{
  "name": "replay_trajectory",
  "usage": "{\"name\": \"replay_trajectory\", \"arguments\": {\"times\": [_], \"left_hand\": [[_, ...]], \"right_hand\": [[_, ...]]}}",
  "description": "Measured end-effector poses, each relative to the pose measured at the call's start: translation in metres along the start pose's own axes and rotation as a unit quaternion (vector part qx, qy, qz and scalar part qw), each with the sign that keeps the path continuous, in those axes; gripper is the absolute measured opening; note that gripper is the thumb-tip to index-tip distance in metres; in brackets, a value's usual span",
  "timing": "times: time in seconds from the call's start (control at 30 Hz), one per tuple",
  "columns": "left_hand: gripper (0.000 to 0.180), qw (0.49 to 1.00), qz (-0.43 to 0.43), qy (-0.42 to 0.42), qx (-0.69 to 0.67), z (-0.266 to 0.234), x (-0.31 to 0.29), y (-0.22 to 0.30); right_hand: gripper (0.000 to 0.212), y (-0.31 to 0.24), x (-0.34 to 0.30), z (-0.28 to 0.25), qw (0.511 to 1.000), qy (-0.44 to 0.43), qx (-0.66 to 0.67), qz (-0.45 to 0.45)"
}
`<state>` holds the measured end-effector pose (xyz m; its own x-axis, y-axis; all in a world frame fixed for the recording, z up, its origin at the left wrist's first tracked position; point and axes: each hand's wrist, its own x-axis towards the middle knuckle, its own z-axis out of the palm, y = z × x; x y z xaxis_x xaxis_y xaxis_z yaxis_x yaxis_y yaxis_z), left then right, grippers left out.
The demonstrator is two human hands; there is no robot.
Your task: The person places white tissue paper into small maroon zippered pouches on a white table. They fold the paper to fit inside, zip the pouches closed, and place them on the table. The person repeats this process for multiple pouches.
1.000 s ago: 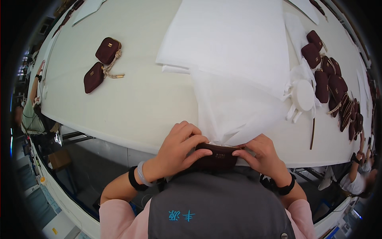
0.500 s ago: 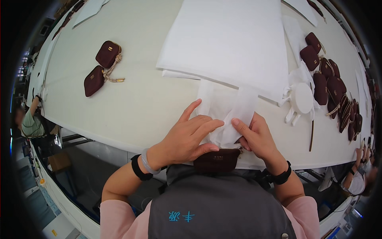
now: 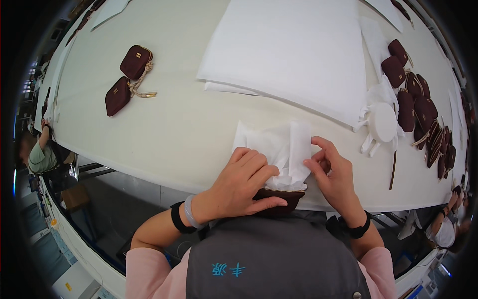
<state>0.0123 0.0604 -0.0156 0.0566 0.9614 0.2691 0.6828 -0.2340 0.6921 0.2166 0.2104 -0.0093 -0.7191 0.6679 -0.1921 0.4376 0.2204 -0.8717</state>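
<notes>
A dark maroon zip pouch [image 3: 281,203] sits at the table's front edge against my apron, its zipper open. Crumpled white tissue paper [image 3: 274,144] sticks up out of its mouth and spreads over the table. My left hand [image 3: 249,182] grips the pouch at its left, thumb across the front and curled fingers pressing on the paper. At the paper's right edge is my right hand [image 3: 334,172], thumb touching the sheet and index finger held apart from it. The pouch's lower part is hidden by the left thumb and the apron.
A stack of large white sheets [image 3: 284,55] lies ahead. Two maroon pouches [image 3: 118,96] with cord straps are at left. Several more pouches [image 3: 424,112] are heaped at right, beside a white round object [image 3: 382,123] and a thin brown strip [image 3: 393,170]. Other people work at both sides.
The tissue paper's two upright strips have come down nearer the pouch, away from the sheet stack. My right hand has loosened and shifted slightly right; the left fingers have curled in over the paper.
</notes>
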Motion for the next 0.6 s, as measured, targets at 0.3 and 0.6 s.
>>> {"name": "replay_trajectory", "arguments": {"times": [0.3, 0.6], "left_hand": [[0.022, 0.985, -0.041, 0.059, -0.156, -0.003, -0.02, -0.014], [0.009, 0.99, -0.098, 0.077, -0.062, -0.009, -0.031, 0.005]], "right_hand": [[0.015, -0.012, -0.004, -0.007, 0.966, -0.162, -0.017, -0.202], [0.017, -0.022, -0.001, 0.012, 0.952, -0.107, -0.003, -0.287]]}}
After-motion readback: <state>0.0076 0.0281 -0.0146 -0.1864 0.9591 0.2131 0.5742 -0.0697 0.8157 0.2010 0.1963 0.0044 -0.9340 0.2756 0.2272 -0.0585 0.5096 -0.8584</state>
